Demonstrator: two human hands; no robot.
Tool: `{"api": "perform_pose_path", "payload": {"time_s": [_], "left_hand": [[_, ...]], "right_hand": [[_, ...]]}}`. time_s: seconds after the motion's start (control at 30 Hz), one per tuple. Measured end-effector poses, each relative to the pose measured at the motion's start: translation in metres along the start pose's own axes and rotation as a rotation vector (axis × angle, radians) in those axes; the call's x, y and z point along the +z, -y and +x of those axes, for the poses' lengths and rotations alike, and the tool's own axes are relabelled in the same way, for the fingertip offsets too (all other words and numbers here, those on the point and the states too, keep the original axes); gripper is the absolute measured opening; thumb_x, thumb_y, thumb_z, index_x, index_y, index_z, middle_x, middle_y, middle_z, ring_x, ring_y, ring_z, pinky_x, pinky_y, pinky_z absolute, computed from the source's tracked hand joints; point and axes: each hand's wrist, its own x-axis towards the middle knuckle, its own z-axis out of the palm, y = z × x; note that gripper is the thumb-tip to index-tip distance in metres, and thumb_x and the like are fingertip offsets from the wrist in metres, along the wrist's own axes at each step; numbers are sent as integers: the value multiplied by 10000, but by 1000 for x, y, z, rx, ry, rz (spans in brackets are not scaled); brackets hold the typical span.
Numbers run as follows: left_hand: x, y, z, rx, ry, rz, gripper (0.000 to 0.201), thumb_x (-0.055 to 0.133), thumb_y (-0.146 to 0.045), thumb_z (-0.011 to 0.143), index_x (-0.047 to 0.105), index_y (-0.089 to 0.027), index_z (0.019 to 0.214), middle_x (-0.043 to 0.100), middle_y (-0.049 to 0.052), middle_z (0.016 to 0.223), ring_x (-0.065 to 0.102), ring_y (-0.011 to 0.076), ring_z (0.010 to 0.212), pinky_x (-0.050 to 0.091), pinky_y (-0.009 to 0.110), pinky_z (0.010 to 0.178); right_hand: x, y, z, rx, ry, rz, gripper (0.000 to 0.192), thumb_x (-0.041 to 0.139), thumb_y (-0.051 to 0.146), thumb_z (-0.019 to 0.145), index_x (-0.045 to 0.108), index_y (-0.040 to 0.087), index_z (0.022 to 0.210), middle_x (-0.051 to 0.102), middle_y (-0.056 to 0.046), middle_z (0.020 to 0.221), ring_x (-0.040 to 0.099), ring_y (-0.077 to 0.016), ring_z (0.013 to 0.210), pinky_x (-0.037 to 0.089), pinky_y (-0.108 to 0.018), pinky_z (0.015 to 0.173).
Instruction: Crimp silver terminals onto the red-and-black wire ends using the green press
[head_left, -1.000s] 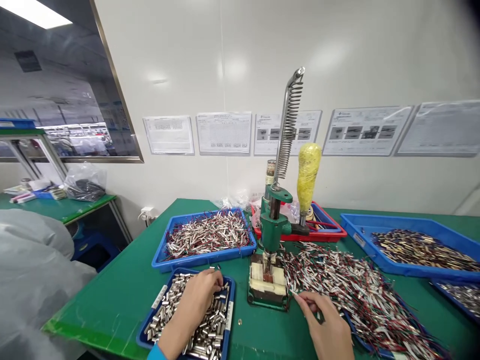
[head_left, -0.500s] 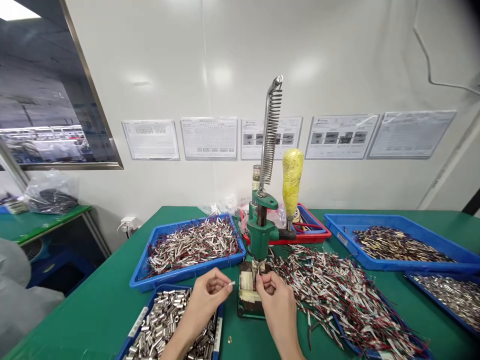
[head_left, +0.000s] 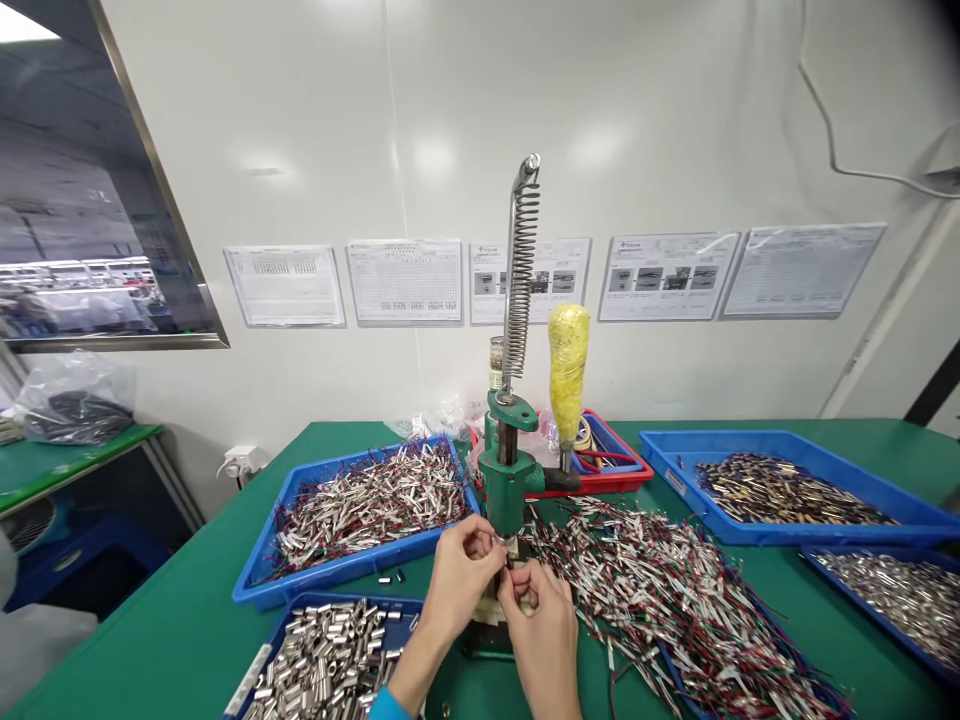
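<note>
My left hand and my right hand meet fingertip to fingertip just below the ram of a green hand press. They pinch small parts together there; the left seems to hold a small metal sleeve, the right a wired piece, though the fingers hide most of both. The press has a tall coil spring and a lever with a yellow wrapped handle. A blue tray of loose metal sleeves lies under my left forearm. A heap of red and black wired pieces spreads to the right of the press.
A blue tray of wired pieces sits behind left of the press, a red tray behind it. Two more blue trays stand at the right. Two loose sleeves lie on the green table. Papers hang on the wall.
My left hand left the sleeve tray with a small sleeve and came to the press. My right hand left the wire heap and joined it under the ram. The view shifted right.
</note>
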Motion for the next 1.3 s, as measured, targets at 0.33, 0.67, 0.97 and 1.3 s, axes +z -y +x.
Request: {"api": "perform_pose_path", "payload": {"time_s": [0.33,0.67,0.97,1.3], "left_hand": [[9,-2,-10,73,-81,21,111,657,-214,796,558,-194,751,482,-67,635,405,105,616,339,206,580],[-20,-10,-34,-26,-71,5,470,728,-353,814,611,-211,1247,570,-45,807,467,85,578,367,201,552],[-27,-6,-42,-20,-61,30,421,690,-487,842,685,-198,1148,562,-34,774,414,95,576,337,211,547],[-1,-9,-8,-1,-50,87,271,731,-399,757,774,-132,742,557,-4,669,418,132,657,332,262,631]], "right_hand": [[-11,12,1,65,26,130,363,570,502,939,568,245,683,594,-2,668,514,-200,674,379,-303,670],[-96,54,143,182,-279,568,499,405,629,967,651,194,955,691,-71,954,613,-204,852,481,-349,835],[-155,114,177,-128,151,1147,555,413,649,945,712,188,866,698,-52,786,670,-195,696,554,-325,639],[-172,50,98,-13,208,431,348,505,488,1001,653,280,1239,721,-71,1188,679,-224,1099,550,-366,951]]}}
